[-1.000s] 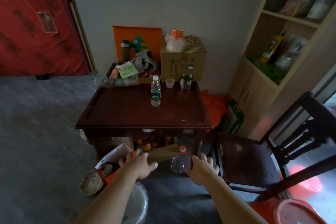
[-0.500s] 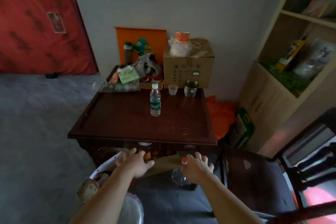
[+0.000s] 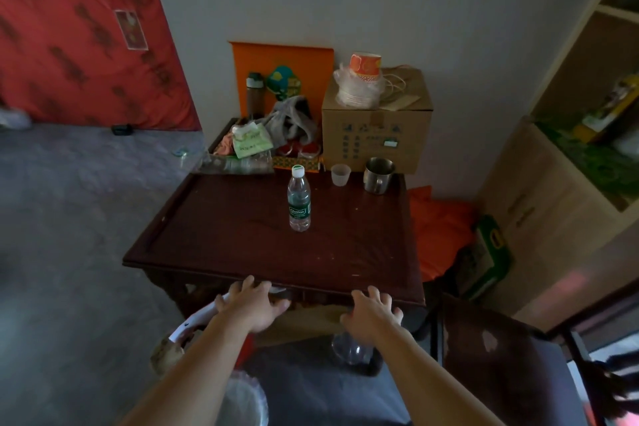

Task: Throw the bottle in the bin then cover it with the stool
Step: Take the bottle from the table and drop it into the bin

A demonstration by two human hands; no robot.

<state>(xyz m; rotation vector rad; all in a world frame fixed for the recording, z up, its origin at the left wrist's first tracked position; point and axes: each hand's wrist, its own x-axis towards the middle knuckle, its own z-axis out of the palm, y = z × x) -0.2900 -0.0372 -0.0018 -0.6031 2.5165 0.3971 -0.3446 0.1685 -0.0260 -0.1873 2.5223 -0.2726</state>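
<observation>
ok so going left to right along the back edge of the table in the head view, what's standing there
Flask → grey cloth → water bottle, standing a bit further forward → small plastic cup → metal mug, with the cardboard box behind the last two.

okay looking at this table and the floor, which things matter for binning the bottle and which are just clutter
Job: water bottle; bin; left hand; right hand.
Clutter: steel mug; plastic cup; cardboard box; flask; chair.
</observation>
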